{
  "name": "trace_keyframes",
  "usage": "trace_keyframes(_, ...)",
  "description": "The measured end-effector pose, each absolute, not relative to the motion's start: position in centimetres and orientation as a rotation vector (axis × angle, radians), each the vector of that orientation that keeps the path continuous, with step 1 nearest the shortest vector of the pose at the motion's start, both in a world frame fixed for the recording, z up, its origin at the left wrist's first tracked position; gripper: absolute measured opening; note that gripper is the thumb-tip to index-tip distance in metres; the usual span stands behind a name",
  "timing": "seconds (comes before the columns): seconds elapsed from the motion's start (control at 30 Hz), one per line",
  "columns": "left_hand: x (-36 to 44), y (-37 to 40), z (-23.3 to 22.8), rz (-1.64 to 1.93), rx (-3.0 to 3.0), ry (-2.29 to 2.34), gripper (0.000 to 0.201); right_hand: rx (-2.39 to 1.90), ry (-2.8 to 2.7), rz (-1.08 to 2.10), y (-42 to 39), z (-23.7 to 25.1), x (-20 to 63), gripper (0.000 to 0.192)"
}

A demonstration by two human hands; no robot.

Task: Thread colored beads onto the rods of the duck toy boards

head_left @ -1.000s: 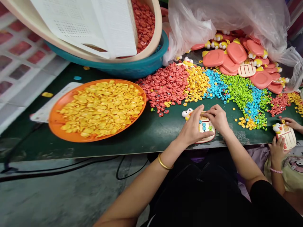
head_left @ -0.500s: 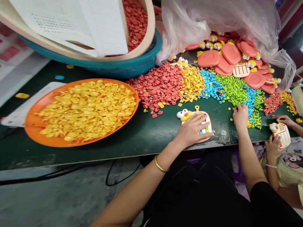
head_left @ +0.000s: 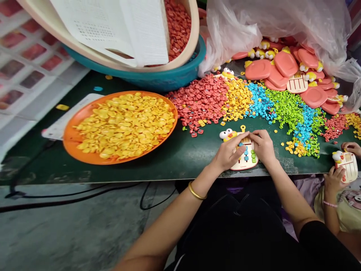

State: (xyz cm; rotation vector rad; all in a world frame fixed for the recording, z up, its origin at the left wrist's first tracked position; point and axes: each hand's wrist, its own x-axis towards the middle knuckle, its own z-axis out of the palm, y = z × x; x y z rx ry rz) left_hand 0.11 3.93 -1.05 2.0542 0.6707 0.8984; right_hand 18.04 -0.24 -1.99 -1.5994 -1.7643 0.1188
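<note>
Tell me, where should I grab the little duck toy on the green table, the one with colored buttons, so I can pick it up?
Probably best to grip the duck toy by its two long flat side edges, coming down from above. It lies flat, face up, and the left hand and right hand already rest on those sides. Avoid the small duck head sticking out at the top left, and the loose buttons on its face.

Right hand [head_left: 263,146] back from the green pieces [head_left: 284,109] onto the duck toy [head_left: 243,150], beside the left hand [head_left: 229,153].
</note>
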Motion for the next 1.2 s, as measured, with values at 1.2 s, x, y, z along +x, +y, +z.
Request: trace_keyframes(1.2,0.9,-4.3,4.6,0.631,0.972,0.781,0.046,-1.434,-1.470,0.417,-9.0,4.4,15.8,0.017)
